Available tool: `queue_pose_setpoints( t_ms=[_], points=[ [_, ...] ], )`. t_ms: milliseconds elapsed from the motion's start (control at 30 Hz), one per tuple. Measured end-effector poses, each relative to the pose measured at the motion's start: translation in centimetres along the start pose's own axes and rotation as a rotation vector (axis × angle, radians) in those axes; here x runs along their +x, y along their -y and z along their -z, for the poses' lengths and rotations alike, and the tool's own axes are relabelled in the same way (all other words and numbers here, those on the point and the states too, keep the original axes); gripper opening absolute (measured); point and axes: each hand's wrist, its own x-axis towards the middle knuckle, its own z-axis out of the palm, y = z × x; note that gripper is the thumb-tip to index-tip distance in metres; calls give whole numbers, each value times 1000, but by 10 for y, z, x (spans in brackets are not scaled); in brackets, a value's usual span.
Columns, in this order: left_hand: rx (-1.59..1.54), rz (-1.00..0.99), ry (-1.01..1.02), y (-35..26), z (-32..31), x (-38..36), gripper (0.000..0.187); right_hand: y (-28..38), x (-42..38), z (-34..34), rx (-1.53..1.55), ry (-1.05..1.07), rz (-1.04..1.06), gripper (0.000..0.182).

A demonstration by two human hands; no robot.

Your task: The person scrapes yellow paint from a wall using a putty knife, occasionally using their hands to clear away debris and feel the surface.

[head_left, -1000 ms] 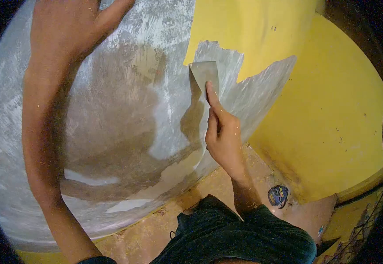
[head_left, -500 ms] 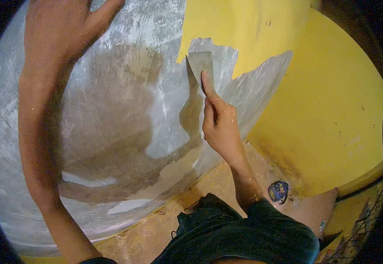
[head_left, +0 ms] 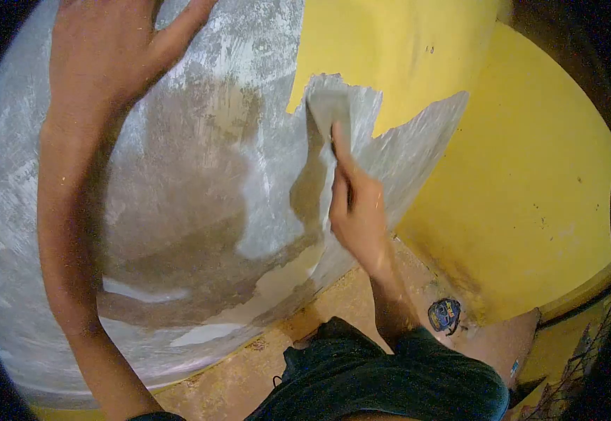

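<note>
My right hand (head_left: 359, 203) grips a scraper (head_left: 332, 111) with a wide flat blade, index finger stretched along it. The slightly blurred blade lies against a bare grey patch of the large curved surface (head_left: 179, 189), just below the jagged edge of the yellow paint (head_left: 368, 42). Its handle is hidden in my hand. At the upper left my left hand (head_left: 109, 56) rests on the scraped grey part, thumb spread out to the side; its fingertips are cut off by the top of the view.
A second yellow surface (head_left: 523, 196) curves along the right, with a dark stain at its lower edge. Below lies a dusty brown floor (head_left: 249, 372) with a small dark blue item (head_left: 444, 316) on it. Dark clothing (head_left: 389, 379) shows at the bottom.
The view has shifted slightly, so the surface appears lower and a little to the right. The scraper has moved slightly right and its blade is now blurred. My left hand stays on the surface.
</note>
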Motion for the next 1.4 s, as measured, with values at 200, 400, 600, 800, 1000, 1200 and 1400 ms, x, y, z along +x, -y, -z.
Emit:
queue_pose_setpoints(
  t_ms=[200,400,600,800,1000,1200,1400],
  points=[
    [79,0,37,2,4,2,70,6,-13,1,10,99,-53,67],
    [23,-14,22,2,4,2,70,9,6,-1,-35,8,-6,69],
    [9,-18,27,2,4,1,70,16,8,3,-4,37,-43,71],
    [-7,-44,-4,3,1,-3,70,6,-15,-5,-19,13,14,70],
    [17,-31,16,7,1,0,69,10,-28,-10,34,79,-70,70],
    [-11,-28,-38,2,-1,-1,69,9,-29,-12,32,102,-36,69],
    [11,1,-18,0,0,-2,70,16,4,-13,11,19,-10,71]
  ],
)
